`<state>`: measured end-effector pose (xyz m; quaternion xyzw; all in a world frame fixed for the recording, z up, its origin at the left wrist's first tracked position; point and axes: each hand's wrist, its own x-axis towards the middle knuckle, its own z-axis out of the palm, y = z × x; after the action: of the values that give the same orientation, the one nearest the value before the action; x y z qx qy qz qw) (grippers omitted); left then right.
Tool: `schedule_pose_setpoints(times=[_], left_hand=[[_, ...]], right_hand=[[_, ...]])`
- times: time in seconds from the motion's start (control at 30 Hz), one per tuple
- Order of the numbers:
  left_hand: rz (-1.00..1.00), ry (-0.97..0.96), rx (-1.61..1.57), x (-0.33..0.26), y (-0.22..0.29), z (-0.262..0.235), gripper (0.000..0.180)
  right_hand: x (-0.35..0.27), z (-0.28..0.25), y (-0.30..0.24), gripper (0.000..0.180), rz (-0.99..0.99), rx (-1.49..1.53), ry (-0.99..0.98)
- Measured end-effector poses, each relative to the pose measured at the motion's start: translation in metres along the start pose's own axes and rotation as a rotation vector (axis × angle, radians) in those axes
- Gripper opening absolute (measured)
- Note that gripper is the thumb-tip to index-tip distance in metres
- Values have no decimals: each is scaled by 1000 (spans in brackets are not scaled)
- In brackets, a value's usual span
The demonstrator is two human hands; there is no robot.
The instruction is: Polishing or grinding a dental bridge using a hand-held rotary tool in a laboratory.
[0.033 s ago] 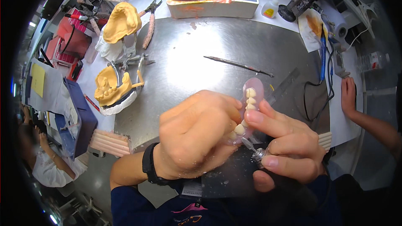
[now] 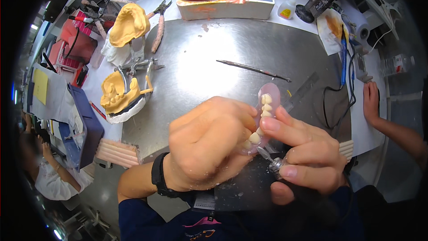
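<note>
My left hand, a dark band at its wrist, is closed on a pink denture set with a row of cream teeth. My right hand grips a rotary handpiece low down, its metal nose showing and its body hidden in shadow. A slim pale bur juts from that nose, close under the denture's near end; I cannot tell whether they touch. The right thumb and forefinger also rest against the teeth. Beyond both hands, a thin metal carving tool lies on the steel worktop.
At the left, yellow plaster jaw casts sit on a metal articulator, with pliers alongside. A wax heater stands at the back, near a glue bottle. Another person's hand rests at the right edge.
</note>
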<state>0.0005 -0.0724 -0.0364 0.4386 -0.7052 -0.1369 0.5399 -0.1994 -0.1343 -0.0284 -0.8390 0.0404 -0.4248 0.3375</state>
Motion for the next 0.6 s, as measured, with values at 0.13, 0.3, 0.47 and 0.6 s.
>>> schedule_pose_setpoints(times=[0.13, 0.3, 0.47, 0.6], left_hand=[[-35, -1, -18, 1, 1, -1, 23], [-2, -2, -19, 2, 0, -1, 23], [-13, 8, -13, 3, 2, 0, 23], [1, 9, -19, 4, 1, 1, 24]], right_hand=[[2, 0, -1, 31, 16, 22, 21], [4, 0, -1, 29, 17, 25, 25], [5, -2, -2, 27, 31, 32, 19], [6, -3, -2, 28, 27, 52, 17]])
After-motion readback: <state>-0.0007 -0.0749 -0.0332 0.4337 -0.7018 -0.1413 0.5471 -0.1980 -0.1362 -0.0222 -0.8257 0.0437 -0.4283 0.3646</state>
